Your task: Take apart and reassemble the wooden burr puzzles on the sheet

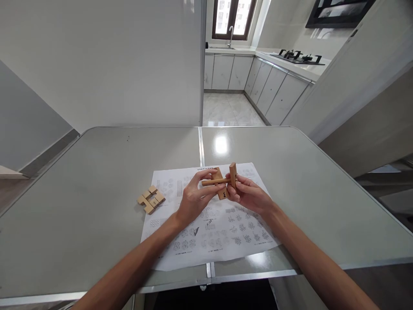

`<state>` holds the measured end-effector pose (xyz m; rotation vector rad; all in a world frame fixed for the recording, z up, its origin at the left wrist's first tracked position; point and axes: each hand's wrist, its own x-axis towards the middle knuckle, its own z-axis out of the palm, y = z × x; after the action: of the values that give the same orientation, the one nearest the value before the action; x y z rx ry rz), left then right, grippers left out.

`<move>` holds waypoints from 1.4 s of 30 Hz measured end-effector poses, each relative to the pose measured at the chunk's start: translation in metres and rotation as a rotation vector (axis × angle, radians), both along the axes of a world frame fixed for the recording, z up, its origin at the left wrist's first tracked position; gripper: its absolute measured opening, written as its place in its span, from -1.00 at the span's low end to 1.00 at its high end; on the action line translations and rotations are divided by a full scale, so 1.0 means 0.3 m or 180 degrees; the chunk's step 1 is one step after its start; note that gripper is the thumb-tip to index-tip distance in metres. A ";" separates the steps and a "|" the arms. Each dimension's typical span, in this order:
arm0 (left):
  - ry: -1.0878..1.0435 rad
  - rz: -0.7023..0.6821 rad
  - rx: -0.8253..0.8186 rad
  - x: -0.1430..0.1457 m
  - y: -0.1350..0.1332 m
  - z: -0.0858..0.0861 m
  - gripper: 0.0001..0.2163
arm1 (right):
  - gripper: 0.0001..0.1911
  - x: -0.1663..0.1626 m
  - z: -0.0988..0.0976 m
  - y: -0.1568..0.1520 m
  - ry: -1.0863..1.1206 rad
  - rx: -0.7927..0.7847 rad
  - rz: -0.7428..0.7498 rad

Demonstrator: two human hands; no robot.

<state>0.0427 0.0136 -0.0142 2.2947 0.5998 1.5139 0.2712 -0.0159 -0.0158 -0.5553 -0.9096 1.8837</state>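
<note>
Both hands hold a small cluster of wooden puzzle bars (pixel 222 181) above a printed instruction sheet (pixel 209 228). My left hand (pixel 195 198) pinches a thin horizontal bar at its left end. My right hand (pixel 247 193) grips the upright bar and the block behind it. The bars cross each other between my fingertips. A second group of notched wooden pieces (pixel 151 199) lies flat on the table to the left of the sheet, untouched.
The grey folding table (pixel 97 181) has a metal seam down its middle and metal edges. A white wall panel stands behind it. A kitchen with cabinets, a sink and a hob lies beyond on the right.
</note>
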 end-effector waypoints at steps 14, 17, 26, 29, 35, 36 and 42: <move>-0.0072 -0.0158 0.0004 0.001 0.011 0.001 -0.70 | -0.72 -0.014 0.017 -0.006 0.0095 -0.0184 -0.0211; -0.0081 -0.0153 0.0102 0.001 0.012 -0.001 -0.70 | -0.72 -0.017 0.012 -0.006 0.0088 -0.0180 -0.0227; 0.0026 -0.0089 0.0202 -0.007 0.018 -0.002 -0.72 | -0.74 -0.020 0.012 -0.011 0.0032 -0.0127 -0.0285; 0.0122 -0.0138 0.0220 -0.009 0.017 -0.003 -0.72 | -0.79 -0.022 0.016 -0.012 0.0023 -0.0074 -0.0295; 0.0186 -0.0147 0.0006 -0.001 -0.006 -0.002 -0.71 | -0.81 -0.019 0.022 -0.012 -0.0129 0.0035 -0.0279; 0.0172 -0.0087 -0.0082 0.001 -0.010 -0.001 -0.72 | -0.79 -0.018 0.023 -0.012 -0.0167 0.0036 -0.0293; -0.0314 -0.0110 -0.1294 0.014 -0.024 -0.004 -0.62 | -0.80 -0.017 0.022 -0.006 -0.0234 0.0125 -0.0274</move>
<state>0.0468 0.0063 -0.0155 1.9030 0.7569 1.3351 0.2662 -0.0177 -0.0091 -0.6334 -0.9535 1.7743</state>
